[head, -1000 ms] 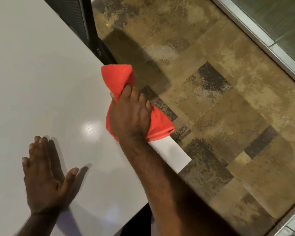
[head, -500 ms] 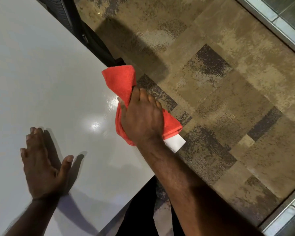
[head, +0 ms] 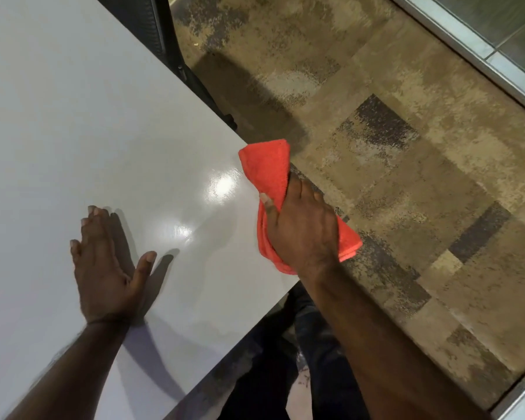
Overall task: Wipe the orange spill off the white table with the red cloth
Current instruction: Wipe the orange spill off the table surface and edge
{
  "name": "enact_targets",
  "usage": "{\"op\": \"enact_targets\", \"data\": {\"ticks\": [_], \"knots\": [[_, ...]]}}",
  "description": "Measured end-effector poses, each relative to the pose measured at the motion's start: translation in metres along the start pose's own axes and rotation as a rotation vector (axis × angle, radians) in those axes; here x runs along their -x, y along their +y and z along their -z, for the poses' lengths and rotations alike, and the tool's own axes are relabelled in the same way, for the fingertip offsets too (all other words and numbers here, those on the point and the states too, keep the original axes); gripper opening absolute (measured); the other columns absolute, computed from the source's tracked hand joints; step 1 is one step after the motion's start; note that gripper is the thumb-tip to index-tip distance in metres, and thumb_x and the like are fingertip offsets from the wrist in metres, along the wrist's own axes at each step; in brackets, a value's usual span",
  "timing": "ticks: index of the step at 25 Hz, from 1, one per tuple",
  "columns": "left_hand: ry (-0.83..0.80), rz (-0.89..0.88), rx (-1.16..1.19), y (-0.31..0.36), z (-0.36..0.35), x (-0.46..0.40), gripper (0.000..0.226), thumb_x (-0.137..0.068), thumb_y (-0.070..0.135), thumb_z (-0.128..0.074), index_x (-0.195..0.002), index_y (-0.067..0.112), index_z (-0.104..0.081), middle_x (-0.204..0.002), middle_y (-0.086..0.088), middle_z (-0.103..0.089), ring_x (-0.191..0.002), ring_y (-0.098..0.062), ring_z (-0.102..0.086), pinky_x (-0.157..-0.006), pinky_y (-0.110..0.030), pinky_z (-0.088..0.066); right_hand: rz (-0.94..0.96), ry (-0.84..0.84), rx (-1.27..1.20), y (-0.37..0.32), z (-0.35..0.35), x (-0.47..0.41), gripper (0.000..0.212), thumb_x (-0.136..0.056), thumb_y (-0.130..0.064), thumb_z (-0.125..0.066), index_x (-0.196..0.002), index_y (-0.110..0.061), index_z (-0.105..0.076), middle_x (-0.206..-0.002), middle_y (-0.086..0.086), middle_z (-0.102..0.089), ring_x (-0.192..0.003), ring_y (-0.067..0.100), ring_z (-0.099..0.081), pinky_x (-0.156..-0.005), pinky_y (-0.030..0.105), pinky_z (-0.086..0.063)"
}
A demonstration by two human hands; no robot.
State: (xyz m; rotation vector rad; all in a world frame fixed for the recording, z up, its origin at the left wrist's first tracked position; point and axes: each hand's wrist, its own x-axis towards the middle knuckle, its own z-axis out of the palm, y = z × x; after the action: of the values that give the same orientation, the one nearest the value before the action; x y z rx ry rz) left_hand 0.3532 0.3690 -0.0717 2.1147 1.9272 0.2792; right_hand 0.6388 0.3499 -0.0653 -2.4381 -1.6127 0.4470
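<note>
My right hand (head: 300, 228) grips the bunched red cloth (head: 270, 168) at the right corner of the white table (head: 88, 122), partly over the table's edge. One end of the cloth sticks up past my fingers, the other hangs out to the right over the floor. My left hand (head: 106, 262) lies flat on the table, fingers spread, holding nothing. I see no orange spill; the tabletop near the cloth shows glossy wet-looking streaks (head: 222, 186).
A dark chair frame (head: 176, 56) stands against the table's far edge. Brown patterned carpet (head: 391, 147) lies to the right, bounded by a metal strip (head: 467, 53). My dark-clothed legs (head: 285, 359) are below the table's near corner.
My right hand and the cloth slid toward the table's corner, which they now cover. The left hand stayed flat on the table.
</note>
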Motion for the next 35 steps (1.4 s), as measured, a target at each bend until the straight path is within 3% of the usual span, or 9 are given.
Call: {"op": "enact_targets", "data": {"ticks": [6, 13, 17, 20, 23, 28, 30, 32, 35], "knots": [[0.029, -0.004, 0.035, 0.001, 0.001, 0.002, 0.094, -0.085, 0.067, -0.036, -0.155, 0.009, -0.013, -0.163, -0.011, -0.016, -0.151, -0.025, -0.012, -0.122, -0.041, -0.002, -0.175, 0.115, 0.009, 0.004, -0.005, 0.017, 0.052, -0.097, -0.049, -0.032, -0.11, -0.005, -0.055, -0.101, 0.014, -0.066, -0.088, 0.031, -0.062, -0.075, 0.039, -0.047], [0.06, -0.026, 0.083, 0.001, 0.001, 0.004, 0.094, -0.085, 0.066, -0.035, -0.155, 0.009, -0.01, -0.165, -0.01, -0.011, -0.152, -0.025, -0.008, -0.122, -0.039, -0.001, -0.45, 0.29, -0.192, 0.005, -0.02, 0.038, 0.048, -0.097, -0.046, -0.035, -0.116, -0.005, -0.053, -0.115, 0.013, -0.06, -0.106, 0.034, -0.051, -0.091, 0.049, -0.041], [0.067, -0.036, 0.114, -0.001, 0.004, 0.007, 0.095, -0.086, 0.069, -0.034, -0.156, 0.011, -0.007, -0.165, -0.007, -0.009, -0.152, -0.023, -0.006, -0.123, -0.041, 0.0, -0.503, 0.354, -0.332, 0.003, -0.022, 0.052, 0.039, -0.098, -0.03, -0.043, -0.121, -0.001, -0.051, -0.119, 0.019, -0.056, -0.106, 0.036, -0.051, -0.095, 0.044, -0.037], [0.06, -0.039, 0.155, -0.001, 0.008, 0.009, 0.097, -0.085, 0.072, -0.031, -0.156, 0.011, -0.006, -0.166, -0.007, -0.006, -0.153, -0.022, -0.004, -0.123, -0.041, 0.002, -0.449, 0.238, -0.287, 0.002, -0.003, 0.059, 0.033, -0.097, -0.019, -0.047, -0.121, 0.004, -0.051, -0.116, 0.022, -0.056, -0.099, 0.034, -0.058, -0.083, 0.037, -0.045], [0.045, -0.054, 0.2, -0.003, 0.013, 0.014, 0.099, -0.085, 0.078, -0.023, -0.156, 0.011, -0.004, -0.166, -0.006, -0.005, -0.153, -0.022, -0.001, -0.122, -0.044, 0.004, -0.461, 0.075, -0.214, 0.003, 0.019, 0.069, 0.027, -0.097, -0.012, -0.047, -0.114, 0.008, -0.052, -0.109, 0.026, -0.06, -0.079, 0.029, -0.058, -0.067, 0.03, -0.04], [0.04, -0.067, 0.289, -0.008, 0.029, 0.038, 0.094, -0.088, 0.074, -0.022, -0.156, 0.013, -0.002, -0.165, -0.002, -0.004, -0.152, -0.017, 0.001, -0.122, -0.041, 0.007, -0.602, -0.157, -0.412, -0.011, 0.045, 0.102, 0.027, -0.097, -0.009, -0.045, -0.118, 0.005, -0.054, -0.101, 0.015, -0.059, -0.079, 0.026, -0.057, -0.045, 0.012, -0.036], [0.063, -0.054, 0.339, -0.006, 0.042, 0.052, 0.091, -0.089, 0.073, -0.02, -0.156, 0.014, -0.003, -0.164, 0.004, -0.003, -0.152, -0.015, 0.0, -0.122, -0.035, 0.007, -0.551, -0.153, -0.373, -0.023, 0.058, 0.116, 0.031, -0.101, -0.018, -0.043, -0.107, 0.009, -0.058, -0.102, 0.025, -0.064, -0.076, 0.03, -0.058, -0.051, 0.025, -0.034], [0.058, -0.03, 0.424, -0.003, 0.059, 0.067, 0.089, -0.09, 0.074, -0.019, -0.157, 0.017, -0.009, -0.162, 0.008, -0.009, -0.152, -0.012, -0.007, -0.123, -0.032, 0.003, -0.454, -0.115, -0.332, -0.033, 0.072, 0.128, 0.034, -0.102, -0.024, -0.041, -0.093, 0.005, -0.058, -0.096, 0.026, -0.067, -0.056, 0.018, -0.048, -0.046, 0.025, -0.028], [-0.013, 0.04, 0.575, 0.002, 0.09, 0.089, 0.077, -0.09, 0.07, -0.028, -0.152, 0.024, -0.031, -0.156, 0.007, -0.034, -0.144, -0.01, -0.03, -0.118, -0.03, -0.022, -0.258, -0.07, -0.35, -0.05, 0.094, 0.143, 0.032, -0.101, -0.028, -0.041, -0.089, -0.001, -0.055, -0.088, 0.018, -0.066, -0.063, 0.021, -0.054, -0.056, 0.025, -0.035]]}}
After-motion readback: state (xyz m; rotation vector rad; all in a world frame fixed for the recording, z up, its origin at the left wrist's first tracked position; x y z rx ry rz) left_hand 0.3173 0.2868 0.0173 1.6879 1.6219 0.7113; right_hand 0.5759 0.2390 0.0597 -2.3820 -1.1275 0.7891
